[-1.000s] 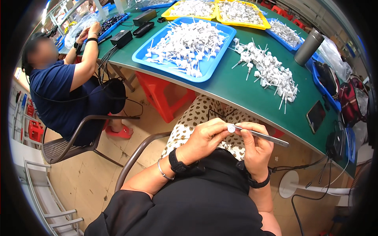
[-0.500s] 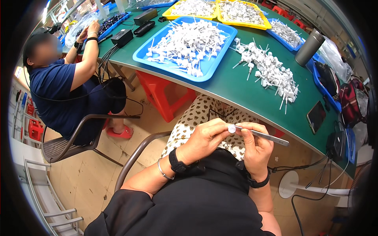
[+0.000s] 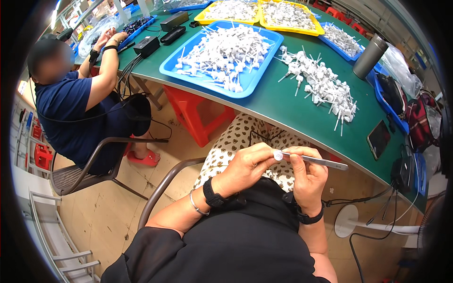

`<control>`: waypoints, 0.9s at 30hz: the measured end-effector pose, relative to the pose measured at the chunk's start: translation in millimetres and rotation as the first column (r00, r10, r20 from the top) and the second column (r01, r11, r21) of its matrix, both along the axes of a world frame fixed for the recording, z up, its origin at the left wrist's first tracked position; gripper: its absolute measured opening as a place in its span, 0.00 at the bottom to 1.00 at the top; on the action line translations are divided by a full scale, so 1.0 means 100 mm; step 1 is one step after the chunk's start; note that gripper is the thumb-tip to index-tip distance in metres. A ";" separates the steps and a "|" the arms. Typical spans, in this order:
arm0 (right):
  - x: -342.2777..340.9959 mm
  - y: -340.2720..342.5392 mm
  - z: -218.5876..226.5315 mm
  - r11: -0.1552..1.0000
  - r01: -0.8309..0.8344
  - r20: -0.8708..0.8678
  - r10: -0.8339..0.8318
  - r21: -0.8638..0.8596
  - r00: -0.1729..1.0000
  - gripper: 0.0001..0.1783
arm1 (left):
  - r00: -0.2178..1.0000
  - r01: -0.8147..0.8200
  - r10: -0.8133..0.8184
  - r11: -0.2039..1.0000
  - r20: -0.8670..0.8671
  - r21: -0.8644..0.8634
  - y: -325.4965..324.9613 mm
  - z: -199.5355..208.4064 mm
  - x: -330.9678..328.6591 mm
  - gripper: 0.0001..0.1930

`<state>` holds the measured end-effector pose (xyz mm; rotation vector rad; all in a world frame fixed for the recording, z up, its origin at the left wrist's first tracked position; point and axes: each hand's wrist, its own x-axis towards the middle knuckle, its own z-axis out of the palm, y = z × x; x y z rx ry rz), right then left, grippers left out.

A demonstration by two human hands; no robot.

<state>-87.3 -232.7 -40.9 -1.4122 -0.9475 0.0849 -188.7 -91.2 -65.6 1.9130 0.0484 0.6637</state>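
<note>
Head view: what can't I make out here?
All in the head view:
Metal tool: partly hidden by the right hand; tip too small.
White part: fine detail too small; partly hidden by the left hand.
Fan: cut off by the dark right rim.

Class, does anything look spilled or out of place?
Possibly the loose heap of white parts, lying directly on the green table, right of the near blue tray, which holds similar parts. Whether it spilled is unclear.

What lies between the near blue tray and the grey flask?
In the head view, a loose pile of white parts lies between the near blue tray and the grey flask, on the green table.
</note>
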 end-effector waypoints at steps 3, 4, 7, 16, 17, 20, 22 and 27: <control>0.01 0.00 0.00 1.000 -0.002 0.008 0.002 -0.001 1.000 0.04 | 1.000 0.002 -0.002 1.000 -0.002 0.010 0.00 0.00 0.00 0.08; 0.01 -0.01 -0.01 1.000 -0.004 0.015 0.004 -0.002 1.000 0.04 | 1.000 0.004 -0.004 1.000 0.002 0.010 0.00 -0.01 0.00 0.08; 0.03 -0.01 0.01 1.000 -0.011 0.084 0.014 -0.027 0.996 0.04 | 1.000 0.003 -0.003 1.000 0.014 0.012 0.00 -0.02 0.00 0.08; 0.01 0.02 0.03 0.999 0.025 0.217 -0.016 -0.038 0.976 0.04 | 1.000 -0.009 0.008 0.999 0.013 0.034 0.00 -0.05 0.00 0.08; 0.01 0.02 0.05 0.999 0.026 0.246 -0.015 -0.040 0.969 0.04 | 1.000 -0.012 0.011 0.999 0.007 0.039 0.00 -0.05 0.00 0.08; 0.02 0.01 0.12 0.996 0.016 0.361 0.016 -0.085 0.933 0.04 | 0.999 -0.018 0.016 0.996 0.028 0.091 0.02 -0.05 -0.01 0.07; 0.02 0.01 0.19 0.994 0.004 0.414 0.042 -0.110 0.909 0.04 | 0.999 0.007 -0.012 0.994 0.041 0.111 0.05 -0.09 0.00 0.09; 0.05 0.00 0.17 0.992 -0.029 0.402 0.077 -0.124 0.912 0.06 | 0.996 0.031 -0.040 0.993 0.083 0.111 0.07 -0.12 0.01 0.09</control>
